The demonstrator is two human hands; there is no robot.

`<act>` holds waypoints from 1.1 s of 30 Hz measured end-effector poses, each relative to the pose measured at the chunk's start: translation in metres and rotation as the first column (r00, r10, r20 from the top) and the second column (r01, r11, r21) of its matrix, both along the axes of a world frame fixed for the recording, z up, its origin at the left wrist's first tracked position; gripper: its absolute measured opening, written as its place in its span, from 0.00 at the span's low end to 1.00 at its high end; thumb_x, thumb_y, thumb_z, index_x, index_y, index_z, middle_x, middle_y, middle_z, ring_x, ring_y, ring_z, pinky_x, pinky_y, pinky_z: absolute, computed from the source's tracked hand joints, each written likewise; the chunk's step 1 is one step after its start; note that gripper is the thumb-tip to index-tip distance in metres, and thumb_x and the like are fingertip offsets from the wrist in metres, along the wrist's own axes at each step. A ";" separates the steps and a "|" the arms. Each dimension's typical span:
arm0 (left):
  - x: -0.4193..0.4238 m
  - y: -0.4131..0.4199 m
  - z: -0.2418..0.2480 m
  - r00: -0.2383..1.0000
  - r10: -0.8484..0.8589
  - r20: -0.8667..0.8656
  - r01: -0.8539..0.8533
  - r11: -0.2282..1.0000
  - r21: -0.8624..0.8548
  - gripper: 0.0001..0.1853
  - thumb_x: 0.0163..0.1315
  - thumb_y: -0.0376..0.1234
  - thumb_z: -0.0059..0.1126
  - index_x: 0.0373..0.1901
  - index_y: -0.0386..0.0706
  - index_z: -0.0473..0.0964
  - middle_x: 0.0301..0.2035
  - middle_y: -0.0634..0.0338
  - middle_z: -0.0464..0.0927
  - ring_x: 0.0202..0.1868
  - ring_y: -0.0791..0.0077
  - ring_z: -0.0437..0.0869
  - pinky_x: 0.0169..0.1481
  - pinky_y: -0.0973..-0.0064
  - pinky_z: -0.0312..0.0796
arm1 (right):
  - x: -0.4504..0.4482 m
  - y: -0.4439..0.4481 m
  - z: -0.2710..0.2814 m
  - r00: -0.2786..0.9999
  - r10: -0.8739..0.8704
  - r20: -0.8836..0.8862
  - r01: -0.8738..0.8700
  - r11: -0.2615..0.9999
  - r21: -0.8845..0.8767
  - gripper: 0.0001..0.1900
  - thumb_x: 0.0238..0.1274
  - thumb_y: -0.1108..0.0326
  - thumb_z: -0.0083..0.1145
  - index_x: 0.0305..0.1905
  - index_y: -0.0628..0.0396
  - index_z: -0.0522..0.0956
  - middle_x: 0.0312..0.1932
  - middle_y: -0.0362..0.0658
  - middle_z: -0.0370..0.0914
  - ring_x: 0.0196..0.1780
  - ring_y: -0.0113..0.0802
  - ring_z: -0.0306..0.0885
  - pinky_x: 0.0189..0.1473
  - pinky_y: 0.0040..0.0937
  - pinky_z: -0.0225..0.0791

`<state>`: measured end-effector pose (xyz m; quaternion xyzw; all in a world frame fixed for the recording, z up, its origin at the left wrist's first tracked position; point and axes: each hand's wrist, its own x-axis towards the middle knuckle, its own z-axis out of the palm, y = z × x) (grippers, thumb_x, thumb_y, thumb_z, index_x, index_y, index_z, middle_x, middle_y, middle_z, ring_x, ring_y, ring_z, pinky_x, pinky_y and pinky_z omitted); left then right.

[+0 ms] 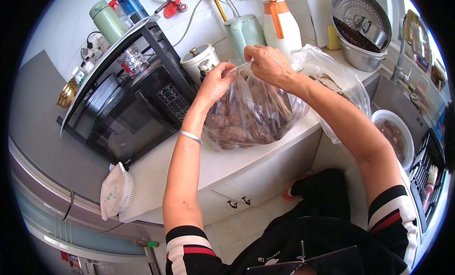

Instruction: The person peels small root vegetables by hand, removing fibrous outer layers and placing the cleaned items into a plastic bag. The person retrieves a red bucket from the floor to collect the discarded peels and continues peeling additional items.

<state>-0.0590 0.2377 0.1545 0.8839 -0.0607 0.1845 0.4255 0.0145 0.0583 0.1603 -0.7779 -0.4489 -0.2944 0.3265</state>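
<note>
A clear plastic bag (249, 122) full of brown, knobbly root vegetables stands on the pale countertop (213, 168). At its upper left edge, my left hand (219, 82) pinches the film between thumb and fingers. My right hand (272, 67) grips the bag's top edge a little farther right, its fingertips curled over the plastic. Through the film, some long pale stalks show near the bag's right side. A second plastic bag (328, 74), holding dried plant matter, lies beyond my right forearm and is partly covered by it.
Left of the bag stands a black microwave oven (142, 115) under a loaded rack. Behind are a white lidded canister (201, 56), a green electric kettle (244, 31) and a white-and-orange thermal jug (282, 26). In the sink (387, 93) at right sits a white basin (408, 147) with brown pieces in water.
</note>
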 end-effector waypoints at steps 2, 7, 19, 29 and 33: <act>0.003 0.004 0.002 1.000 -0.026 -0.016 0.026 1.000 0.010 0.13 0.65 0.36 0.56 0.46 0.36 0.75 0.38 0.64 0.78 0.42 0.81 0.75 0.50 0.81 0.67 | 0.002 -0.005 -0.001 1.000 -0.001 -0.012 0.001 1.000 0.004 0.10 0.47 0.75 0.48 0.34 0.56 0.78 0.36 0.50 0.79 0.40 0.52 0.78 0.42 0.45 0.70; 0.009 0.003 0.009 0.992 -0.086 -0.090 0.072 0.987 -0.146 0.13 0.64 0.38 0.57 0.42 0.38 0.76 0.34 0.67 0.76 0.38 0.84 0.73 0.46 0.82 0.66 | 0.006 -0.016 0.005 0.984 0.028 -0.174 -0.034 0.999 -0.031 0.12 0.46 0.71 0.50 0.37 0.54 0.80 0.37 0.50 0.78 0.44 0.49 0.77 0.48 0.42 0.69; -0.016 0.023 0.024 0.994 -0.012 -0.112 0.008 0.999 -0.040 0.17 0.64 0.44 0.58 0.36 0.37 0.79 0.33 0.68 0.77 0.37 0.83 0.73 0.47 0.81 0.66 | 0.015 -0.049 0.015 0.943 0.094 -0.320 -0.186 0.944 -0.272 0.21 0.52 0.52 0.56 0.26 0.64 0.78 0.21 0.51 0.77 0.29 0.45 0.75 0.37 0.39 0.68; -0.008 0.002 0.031 0.996 -0.086 -0.040 0.084 0.996 -0.040 0.09 0.63 0.32 0.58 0.40 0.36 0.78 0.36 0.63 0.79 0.42 0.82 0.76 0.49 0.83 0.68 | -0.005 -0.027 0.000 0.976 0.061 -0.209 -0.139 0.914 -0.382 0.09 0.49 0.66 0.53 0.36 0.48 0.83 0.33 0.48 0.81 0.39 0.47 0.79 0.42 0.38 0.72; -0.014 0.055 0.029 0.978 0.155 0.142 -0.148 0.987 -0.056 0.11 0.65 0.35 0.56 0.41 0.37 0.80 0.35 0.65 0.80 0.36 0.82 0.76 0.46 0.82 0.67 | 0.014 -0.037 0.006 0.971 -0.078 -0.225 0.033 0.980 -0.196 0.14 0.53 0.68 0.49 0.41 0.48 0.83 0.38 0.45 0.83 0.43 0.45 0.80 0.46 0.38 0.73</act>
